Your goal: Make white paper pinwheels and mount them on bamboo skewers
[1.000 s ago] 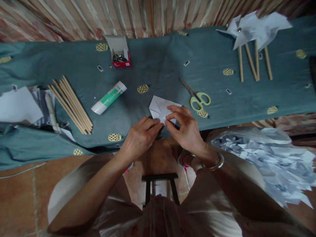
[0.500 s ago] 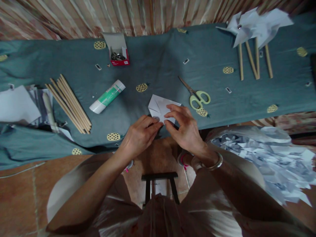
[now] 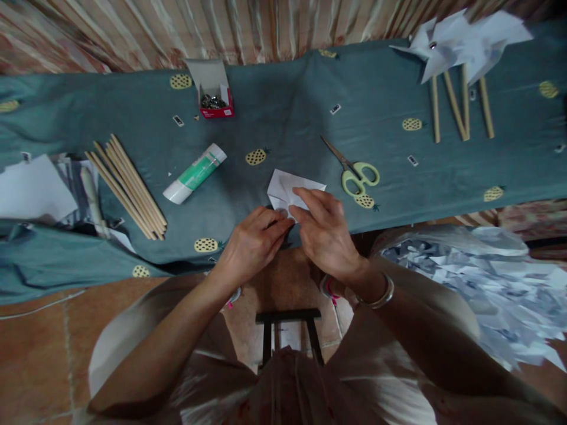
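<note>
Head view, sole camera. Folded paper (image 3: 280,183) lies flat at the near edge of the green tablecloth (image 3: 287,112), directly in front of you; probably there so both forearms can come in low and the table backs the folds.

Your left hand (image 3: 252,241) is curled, thumb and fingers drawn together in a pinch on the paper's near edge; presumably this anchors the sheet. What sits right under those fingertips is too small to tell. Your right hand (image 3: 328,235) is loosely spread, fingertips on the paper's upper face, gripping nothing; likely steadying the folded layers.

Surroundings: scissors (image 3: 354,174) lie just beyond the right hand, handles toward you, which suits an easy pick-up. White-and-green tube (image 3: 195,174) and wooden sticks (image 3: 133,189) are on your left, apart from the paper. Red box (image 3: 215,111) stands open, metal pieces exposed for picking. Paper pinwheels (image 3: 469,44) rest far right, blades overlapping, perhaps to avoid crushing.
</note>
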Demonstrator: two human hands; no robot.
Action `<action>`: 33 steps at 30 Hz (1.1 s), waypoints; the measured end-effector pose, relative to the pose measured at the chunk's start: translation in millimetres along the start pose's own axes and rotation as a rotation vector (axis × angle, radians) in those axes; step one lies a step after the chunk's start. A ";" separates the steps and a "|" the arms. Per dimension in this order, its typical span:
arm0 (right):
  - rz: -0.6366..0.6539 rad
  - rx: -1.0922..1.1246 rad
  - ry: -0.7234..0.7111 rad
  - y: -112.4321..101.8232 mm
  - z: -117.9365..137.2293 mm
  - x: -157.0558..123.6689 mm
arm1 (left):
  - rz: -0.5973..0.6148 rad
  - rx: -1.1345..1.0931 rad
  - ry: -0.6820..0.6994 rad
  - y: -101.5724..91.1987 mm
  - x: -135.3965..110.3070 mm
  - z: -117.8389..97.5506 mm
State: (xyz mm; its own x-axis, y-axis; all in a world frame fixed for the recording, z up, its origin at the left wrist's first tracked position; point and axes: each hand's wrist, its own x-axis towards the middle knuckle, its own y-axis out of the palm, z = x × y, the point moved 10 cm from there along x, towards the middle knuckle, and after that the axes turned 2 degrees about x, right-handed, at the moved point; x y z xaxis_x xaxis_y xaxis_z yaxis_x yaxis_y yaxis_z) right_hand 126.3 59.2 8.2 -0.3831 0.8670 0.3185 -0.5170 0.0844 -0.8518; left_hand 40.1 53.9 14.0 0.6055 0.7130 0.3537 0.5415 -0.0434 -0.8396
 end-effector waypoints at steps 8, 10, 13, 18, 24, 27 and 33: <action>-0.047 -0.019 -0.083 6.4 16.6 -1.7 | 0.007 0.036 0.001 -2.1 2.0 -2.0; -0.050 -0.009 -0.081 7.2 17.5 -2.6 | 0.009 0.046 0.003 -2.6 2.4 -2.3; -0.064 -0.003 -0.080 5.7 17.7 -3.4 | 0.011 0.046 0.003 -2.7 2.9 -1.9; -0.058 0.033 -0.020 -3.3 5.4 -0.9 | -0.021 0.051 0.023 -4.3 2.8 -3.9; -0.072 0.019 0.159 -19.8 -34.7 5.7 | -0.027 0.055 0.022 -3.6 1.5 -1.9; -0.040 0.002 0.202 -21.0 -44.1 7.4 | -0.031 0.087 0.017 -6.6 2.4 2.0; -0.036 0.031 0.147 -20.9 -36.1 3.6 | -0.056 0.131 -0.018 -17.5 4.0 17.4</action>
State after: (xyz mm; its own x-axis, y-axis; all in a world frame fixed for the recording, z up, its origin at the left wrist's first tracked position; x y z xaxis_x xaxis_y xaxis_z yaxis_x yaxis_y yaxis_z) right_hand 163.4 78.4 12.2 -0.2494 0.9264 0.2822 -0.5525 0.1032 -0.8271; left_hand 22.9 69.7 22.9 0.5654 0.7239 0.3954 0.4927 0.0880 -0.8658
